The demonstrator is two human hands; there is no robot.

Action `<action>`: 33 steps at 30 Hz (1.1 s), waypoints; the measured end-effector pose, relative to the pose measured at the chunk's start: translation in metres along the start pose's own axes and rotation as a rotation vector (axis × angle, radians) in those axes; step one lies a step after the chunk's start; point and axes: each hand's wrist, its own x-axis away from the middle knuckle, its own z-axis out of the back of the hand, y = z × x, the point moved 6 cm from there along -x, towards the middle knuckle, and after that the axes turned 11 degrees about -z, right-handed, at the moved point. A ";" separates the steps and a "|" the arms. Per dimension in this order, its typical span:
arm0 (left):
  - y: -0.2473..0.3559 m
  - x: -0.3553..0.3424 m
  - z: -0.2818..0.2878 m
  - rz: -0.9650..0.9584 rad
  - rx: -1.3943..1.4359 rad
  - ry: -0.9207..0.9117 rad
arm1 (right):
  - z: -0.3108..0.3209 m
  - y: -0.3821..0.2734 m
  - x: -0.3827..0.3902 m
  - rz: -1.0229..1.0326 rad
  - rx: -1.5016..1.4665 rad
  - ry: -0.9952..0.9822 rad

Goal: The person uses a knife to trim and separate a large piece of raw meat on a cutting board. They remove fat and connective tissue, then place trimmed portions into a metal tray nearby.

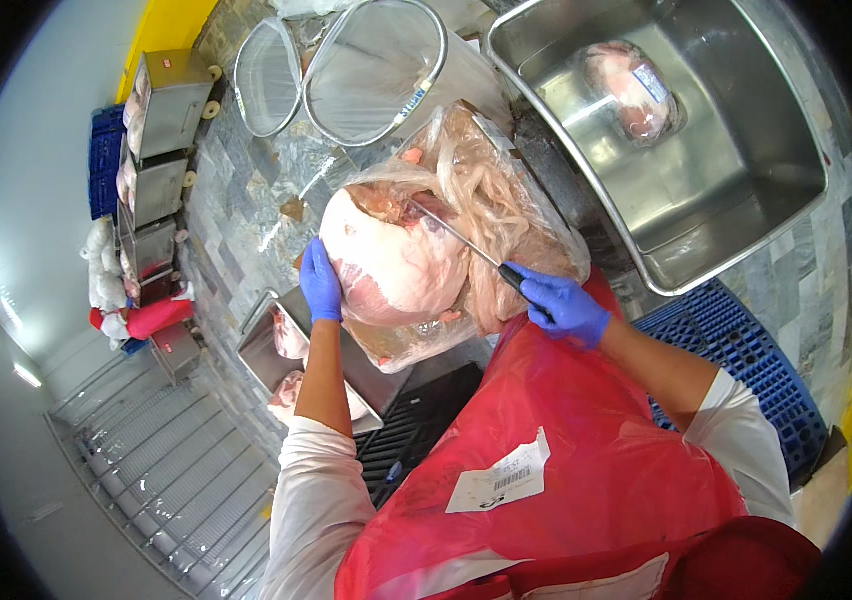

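Note:
A large round joint of raw meat (391,262), covered in pale fat with pink flesh showing, rests on a surface covered with clear plastic film (516,215). My left hand (321,285), in a blue glove, holds the joint along its left side, its fingers partly hidden by the meat. In my right hand (564,308), also gloved in blue, is the black handle of a thin boning knife (471,245). The blade slants up and left across the meat, its tip at the dark red flesh near the top of the joint.
A deep steel tub (746,190) at the right holds a wrapped meat piece (631,90). Plastic-lined hoops (376,70) stand beyond the meat. A steel bin (261,350) with meat sits at left, a blue pallet (736,345) at right. Far left, a person in red (151,315) is near steel carts (171,105).

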 end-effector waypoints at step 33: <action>0.131 -0.097 -0.123 -0.160 -0.326 -0.735 | 0.048 -0.036 0.081 0.228 0.591 0.255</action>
